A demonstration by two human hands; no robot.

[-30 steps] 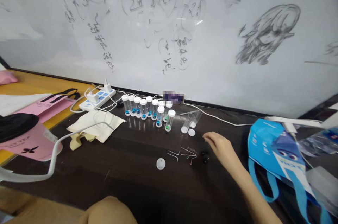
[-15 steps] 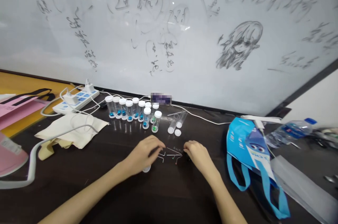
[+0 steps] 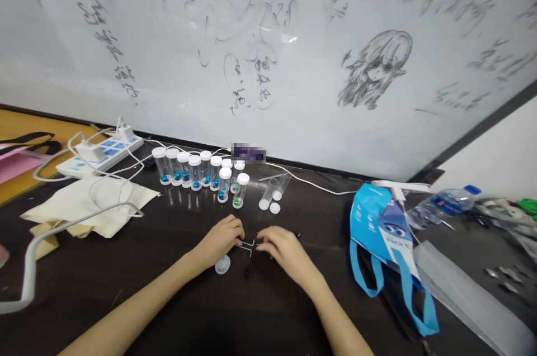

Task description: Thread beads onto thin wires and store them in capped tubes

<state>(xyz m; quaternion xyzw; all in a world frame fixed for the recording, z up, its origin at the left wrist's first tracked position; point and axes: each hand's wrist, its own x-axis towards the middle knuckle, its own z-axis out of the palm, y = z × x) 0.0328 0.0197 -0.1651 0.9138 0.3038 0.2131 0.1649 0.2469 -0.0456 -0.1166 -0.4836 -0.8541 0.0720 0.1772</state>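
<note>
My left hand [image 3: 221, 236] rests on the dark table [image 3: 168, 289] with its fingers curled in a pinch at the end of a thin bent metal pin [image 3: 248, 245]. My right hand [image 3: 280, 243] lies just to the right, its fingers closed down over more pins, and what it holds is hidden. A white cap [image 3: 222, 265] lies below my left hand and a small black bead [image 3: 249, 273] lies between the hands. Behind them stands a row of capped clear vials [image 3: 197, 167] with blue or green beads. Two empty tubes [image 3: 273, 193] lie on their sides.
A whiteboard [image 3: 293, 65] with scribbles leans along the back edge. A power strip [image 3: 100, 148] with cables and a cream cloth [image 3: 84, 205] are at the left. A blue bag [image 3: 386, 233], a water bottle [image 3: 444, 203] and a clear plastic sleeve [image 3: 461, 289] are at the right.
My left hand has come onto the table beside the pins. My right hand has moved left onto them. The black bead now lies lower, between the hands. The view has shifted right.
</note>
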